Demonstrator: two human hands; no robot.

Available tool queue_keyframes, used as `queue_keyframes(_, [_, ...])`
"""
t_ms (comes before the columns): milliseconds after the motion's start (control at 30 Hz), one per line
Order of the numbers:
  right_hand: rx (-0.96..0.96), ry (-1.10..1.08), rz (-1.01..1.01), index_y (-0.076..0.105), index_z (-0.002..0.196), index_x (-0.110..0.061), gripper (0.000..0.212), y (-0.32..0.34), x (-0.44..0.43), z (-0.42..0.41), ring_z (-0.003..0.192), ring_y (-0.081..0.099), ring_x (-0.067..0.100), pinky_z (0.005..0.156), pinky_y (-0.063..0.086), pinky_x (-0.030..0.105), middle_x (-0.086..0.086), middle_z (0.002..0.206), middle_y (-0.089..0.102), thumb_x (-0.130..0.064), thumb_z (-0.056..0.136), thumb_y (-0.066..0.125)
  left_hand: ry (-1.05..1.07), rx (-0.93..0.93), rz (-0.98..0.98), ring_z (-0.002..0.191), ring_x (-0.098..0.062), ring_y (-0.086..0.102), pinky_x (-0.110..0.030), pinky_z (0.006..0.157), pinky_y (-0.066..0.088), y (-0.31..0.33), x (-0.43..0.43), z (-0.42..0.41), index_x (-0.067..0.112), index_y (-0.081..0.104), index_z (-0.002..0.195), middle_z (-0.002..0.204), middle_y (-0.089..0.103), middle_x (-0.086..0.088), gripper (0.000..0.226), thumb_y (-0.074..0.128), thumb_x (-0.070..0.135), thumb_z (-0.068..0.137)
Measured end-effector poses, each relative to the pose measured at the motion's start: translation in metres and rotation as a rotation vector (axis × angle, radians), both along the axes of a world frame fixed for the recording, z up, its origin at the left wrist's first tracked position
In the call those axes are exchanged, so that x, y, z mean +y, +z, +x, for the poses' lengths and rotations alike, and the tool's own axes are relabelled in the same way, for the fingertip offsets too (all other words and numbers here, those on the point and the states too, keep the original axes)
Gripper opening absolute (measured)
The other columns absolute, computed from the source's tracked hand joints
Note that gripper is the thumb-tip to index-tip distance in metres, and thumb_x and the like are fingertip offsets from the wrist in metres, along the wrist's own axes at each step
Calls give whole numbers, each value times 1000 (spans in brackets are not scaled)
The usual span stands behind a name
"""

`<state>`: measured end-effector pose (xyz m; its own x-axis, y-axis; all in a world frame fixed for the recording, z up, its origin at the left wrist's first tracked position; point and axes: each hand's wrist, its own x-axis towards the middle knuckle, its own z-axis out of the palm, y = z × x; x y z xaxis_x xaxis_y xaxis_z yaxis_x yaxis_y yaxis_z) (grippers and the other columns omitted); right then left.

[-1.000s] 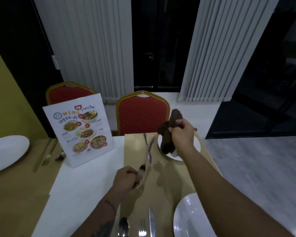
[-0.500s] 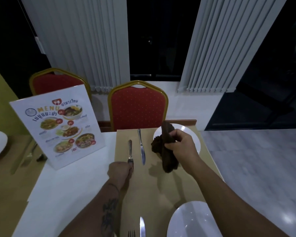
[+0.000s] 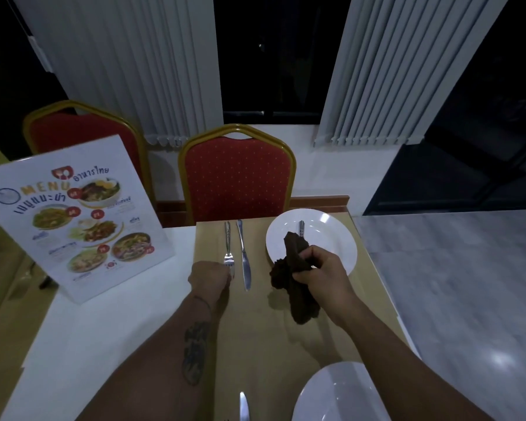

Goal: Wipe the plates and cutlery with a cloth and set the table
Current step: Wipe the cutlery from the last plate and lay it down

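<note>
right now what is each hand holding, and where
Right hand grips the brown cloth around its middle. Left hand appears to pinch the fork at its tine end.

Both arms reach out ahead over the table, the tattooed left forearm [image 3: 193, 344] ending in the left hand [image 3: 209, 279], curled knuckles-up with its fingertips closed on the near end of a fork [image 3: 227, 244], while the right hand [image 3: 321, 273] alongside grips a bunched cloth [image 3: 301, 302] in its fist.
</note>
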<state>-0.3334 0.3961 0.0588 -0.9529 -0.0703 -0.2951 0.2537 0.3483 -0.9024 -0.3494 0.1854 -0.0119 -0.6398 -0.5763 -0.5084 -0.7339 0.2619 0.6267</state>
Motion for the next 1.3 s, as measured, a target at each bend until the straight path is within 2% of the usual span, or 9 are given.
queue_keyframes(67, [-3, -11, -6, 65, 90, -14, 24, -1, 2, -3, 102, 64, 24, 95, 54, 48, 3, 111, 67, 10, 84, 61, 11, 16, -9, 63, -16, 51, -29, 68, 46, -2, 0, -3, 2, 62, 91, 75, 58, -5, 15, 65, 17, 91])
queue_keyframes(233, [-7, -73, -47, 67, 91, -9, 20, -2, 14, -14, 98, 64, 22, 82, 54, 36, -1, 101, 68, 10, 84, 61, 51, 76, -69, 60, -17, 50, -25, 56, 41, -6, 5, -4, 1, 61, 87, 74, 58, -7, 24, 64, 24, 93])
queue_keyframes(433, [-9, -186, -108, 66, 82, -13, 25, 0, 36, -25, 96, 67, 32, 82, 59, 48, 9, 99, 70, 11, 81, 60, 79, 106, -70, 59, -15, 52, -23, 50, 39, -2, 12, -1, 0, 66, 95, 73, 58, -5, 26, 67, 26, 91])
queue_keyframes(567, [-10, -240, -142, 63, 78, -17, 29, 4, 50, -32, 96, 66, 32, 87, 58, 52, 8, 98, 69, 13, 80, 60, 30, 122, -136, 56, -12, 49, -26, 62, 43, 4, 25, -3, 2, 63, 87, 68, 54, -1, 18, 64, 20, 93])
queue_keyframes(800, [-50, -251, -218, 64, 89, -18, 26, 5, 73, -45, 102, 66, 32, 93, 56, 52, 10, 106, 69, 7, 85, 60, -376, 249, -182, 80, -24, 65, -29, 72, 53, 21, 80, -38, 8, 74, 89, 86, 70, -8, 13, 61, 11, 85])
queue_keyframes(967, [-114, -217, -282, 63, 98, -15, 22, 1, 90, -42, 104, 66, 36, 97, 53, 55, 15, 107, 69, 4, 92, 55, -637, 100, -314, 73, -24, 62, -28, 61, 46, 17, 119, -49, 6, 68, 91, 79, 62, -5, 26, 67, 32, 86])
queue_keyframes(1133, [-172, -257, -436, 62, 104, -15, 23, -6, 112, -37, 96, 69, 32, 81, 59, 45, 13, 105, 71, 3, 96, 51, -651, 47, -461, 76, -19, 55, -29, 66, 47, 11, 139, -52, 11, 59, 96, 86, 57, -3, 33, 72, 38, 83])
queue_keyframes(1200, [-181, -292, -502, 61, 107, -11, 23, -10, 117, -33, 93, 71, 33, 75, 60, 44, 16, 103, 72, 5, 96, 50, -593, 37, -395, 79, -22, 57, -30, 69, 51, 13, 140, -54, 8, 63, 102, 93, 63, -5, 36, 73, 35, 82])
queue_keyframes(1300, [-204, -335, -579, 61, 116, -6, 27, -15, 120, -26, 107, 67, 43, 95, 54, 60, 25, 115, 68, 6, 94, 50, -465, 47, -189, 84, -28, 61, -31, 73, 52, 22, 139, -54, 7, 62, 95, 97, 67, -12, 28, 72, 30, 83])
